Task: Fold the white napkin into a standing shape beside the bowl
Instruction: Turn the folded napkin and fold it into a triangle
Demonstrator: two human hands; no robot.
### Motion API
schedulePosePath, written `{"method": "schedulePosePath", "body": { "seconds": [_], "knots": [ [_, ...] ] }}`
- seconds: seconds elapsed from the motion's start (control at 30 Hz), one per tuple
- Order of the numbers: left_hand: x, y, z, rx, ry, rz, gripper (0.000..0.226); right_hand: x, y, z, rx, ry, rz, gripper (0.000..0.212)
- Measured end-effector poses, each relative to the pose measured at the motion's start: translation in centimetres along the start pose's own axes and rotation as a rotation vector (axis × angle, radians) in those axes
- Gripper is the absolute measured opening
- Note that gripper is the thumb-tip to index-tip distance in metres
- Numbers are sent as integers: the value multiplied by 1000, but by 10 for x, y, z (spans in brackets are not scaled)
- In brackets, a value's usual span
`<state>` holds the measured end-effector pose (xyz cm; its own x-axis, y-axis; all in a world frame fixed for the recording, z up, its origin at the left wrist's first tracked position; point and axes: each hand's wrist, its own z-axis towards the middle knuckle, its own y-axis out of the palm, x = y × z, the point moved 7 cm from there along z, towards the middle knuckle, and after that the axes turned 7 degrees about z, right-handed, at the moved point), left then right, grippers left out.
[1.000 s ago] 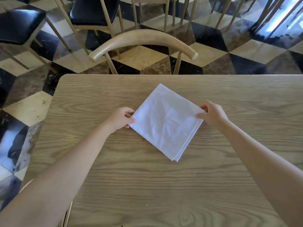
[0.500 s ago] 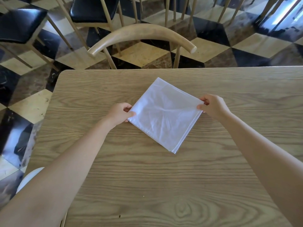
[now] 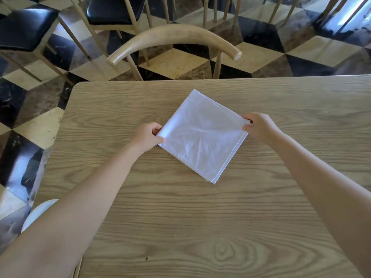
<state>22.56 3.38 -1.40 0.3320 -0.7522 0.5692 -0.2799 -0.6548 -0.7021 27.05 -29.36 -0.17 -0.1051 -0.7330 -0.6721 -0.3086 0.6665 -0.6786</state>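
Observation:
A white napkin (image 3: 202,135), folded into a layered square, lies turned like a diamond on the wooden table (image 3: 200,227). My left hand (image 3: 147,136) pinches its left corner. My right hand (image 3: 259,127) pinches the right corner and lifts it slightly off the table. The stacked edges show along the napkin's lower right side. No bowl is in view.
A wooden chair with a curved backrest (image 3: 172,37) stands at the table's far edge. More chairs with black seats (image 3: 26,27) stand on the checkered floor behind. A white rounded object (image 3: 38,213) shows past the table's left edge, partly hidden by my left forearm.
Both hands keep hold of the napkin's side corners. The view has tipped down slightly, and the right corner looks a little more raised.

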Motion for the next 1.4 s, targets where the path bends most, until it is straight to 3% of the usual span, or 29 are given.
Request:
{"method": "schedulePosePath", "body": {
  "seconds": [0.1, 0.17, 0.2, 0.33, 0.47, 0.6, 0.9, 1.13, 1.33, 1.4],
  "knots": [
    [12, 0, -16, 167, 51, 160, 54, -2, 0, -2, -6, -16, 5, 23],
    [36, 8, -46, 379, 206, 323, 54, -2, 1, -3, -3, -18, 12, 20],
    [49, 23, -65, 396, 307, 339, 48, -2, 1, -3, 1, -22, 17, 16],
    [79, 97, -123, 167, 617, 380, 35, -2, 5, -4, 37, -43, 37, 10],
    [78, 104, -125, 213, 584, 274, 15, 0, 8, -6, 111, -57, 35, 13],
    [85, 105, -126, 250, 631, 276, 10, 6, 6, -9, 192, -13, 134, 13],
    [91, 106, -134, 327, 668, 222, 9, 13, 3, -7, 193, 30, 173, 8],
    [86, 116, -129, 290, 681, 299, 9, 18, -3, -5, 238, 73, 242, 16],
    [92, 114, -126, 331, 679, 345, 4, 12, -6, -7, 265, 48, 144, 15],
    [96, 115, -121, 364, 653, 410, 12, 11, -7, -7, 267, 47, 111, 16]
  ]
}}
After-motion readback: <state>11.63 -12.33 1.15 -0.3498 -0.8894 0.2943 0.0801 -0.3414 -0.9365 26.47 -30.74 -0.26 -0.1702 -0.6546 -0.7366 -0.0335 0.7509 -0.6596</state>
